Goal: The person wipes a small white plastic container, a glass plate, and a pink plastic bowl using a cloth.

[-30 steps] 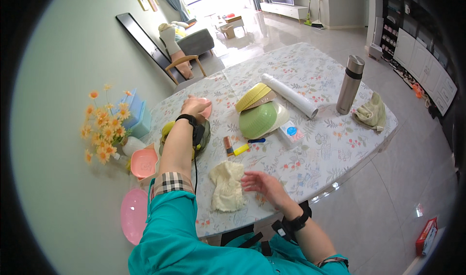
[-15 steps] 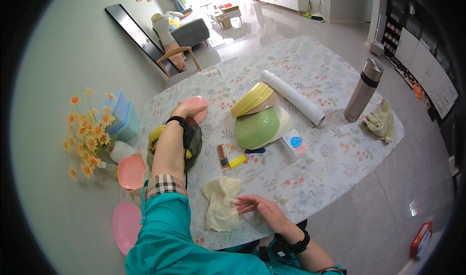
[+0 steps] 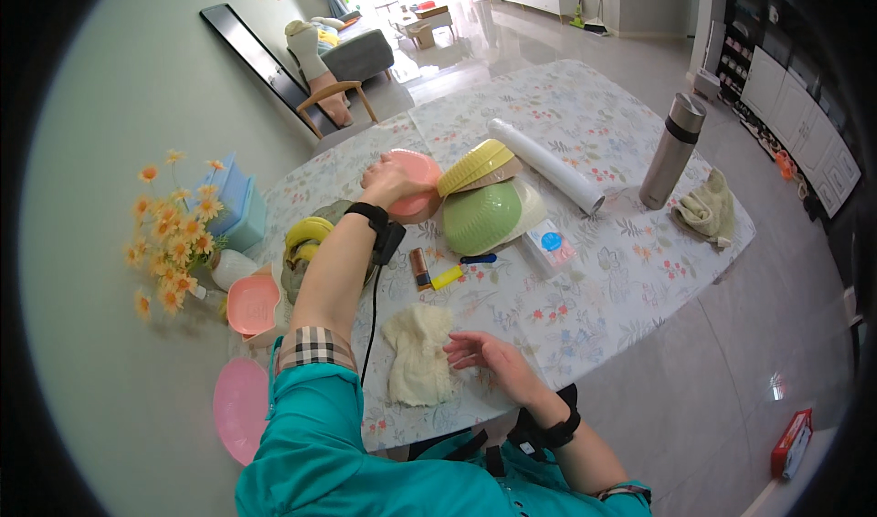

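Note:
My left hand (image 3: 387, 181) reaches across the table and grips a pink plastic bowl (image 3: 422, 166), whose right edge comes up against the stacked yellow bowls (image 3: 477, 166). Beside these, green (image 3: 480, 220) and cream bowls lie tilted, with a beige one beneath the yellow. Under my left forearm, partly hidden, sits a dark see-through bowl (image 3: 333, 214) with bananas (image 3: 308, 234) in it. My right hand (image 3: 489, 360) hovers at the right edge of a crumpled cream cloth (image 3: 417, 356), fingers apart and holding nothing.
A brown-and-black small cylinder (image 3: 419, 269) and a yellow-and-blue peeler-like tool (image 3: 449, 276) lie mid-table, near a white box (image 3: 549, 247). A plastic film roll (image 3: 548, 165), steel flask (image 3: 671, 152) and green towel (image 3: 706, 208) are on the right. Flowers (image 3: 174, 247) and a pink container (image 3: 253, 304) stand left.
My left hand has carried the pink bowl to the right, from above the banana bowl to the yellow bowls. My right hand stays by the cloth. The view has shifted slightly.

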A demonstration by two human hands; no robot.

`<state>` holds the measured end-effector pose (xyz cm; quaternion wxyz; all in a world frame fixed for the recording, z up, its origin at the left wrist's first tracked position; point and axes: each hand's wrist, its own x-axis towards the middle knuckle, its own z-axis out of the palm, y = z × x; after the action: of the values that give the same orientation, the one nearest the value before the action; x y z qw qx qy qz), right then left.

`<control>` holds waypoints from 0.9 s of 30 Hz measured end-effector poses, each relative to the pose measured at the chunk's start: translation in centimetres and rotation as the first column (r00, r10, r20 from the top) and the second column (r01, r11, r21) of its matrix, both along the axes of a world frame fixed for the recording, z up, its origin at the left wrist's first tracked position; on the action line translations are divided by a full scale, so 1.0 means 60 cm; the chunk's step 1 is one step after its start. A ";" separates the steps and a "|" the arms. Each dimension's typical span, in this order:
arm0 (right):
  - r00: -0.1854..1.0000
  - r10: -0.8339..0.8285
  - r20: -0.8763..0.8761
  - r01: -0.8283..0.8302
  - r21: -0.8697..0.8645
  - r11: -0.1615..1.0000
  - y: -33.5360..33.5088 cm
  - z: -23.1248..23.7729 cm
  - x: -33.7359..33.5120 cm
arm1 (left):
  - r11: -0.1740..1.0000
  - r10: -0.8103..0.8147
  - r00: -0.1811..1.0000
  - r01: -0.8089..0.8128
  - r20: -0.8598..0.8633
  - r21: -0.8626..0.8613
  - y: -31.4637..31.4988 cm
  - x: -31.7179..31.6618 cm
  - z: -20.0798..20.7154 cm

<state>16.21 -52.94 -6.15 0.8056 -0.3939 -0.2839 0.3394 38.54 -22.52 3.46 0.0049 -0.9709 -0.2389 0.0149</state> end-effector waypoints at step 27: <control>0.802 -0.247 -0.544 0.280 -0.023 0.960 0.009 -0.010 0.021 | -0.397 0.100 0.970 0.241 0.219 -0.886 -0.203 -0.512 -0.035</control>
<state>17.48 -52.42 -6.73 0.9031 -0.2938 0.0027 0.3131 7.81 -34.70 1.35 -0.8298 -0.5450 -0.0537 0.1073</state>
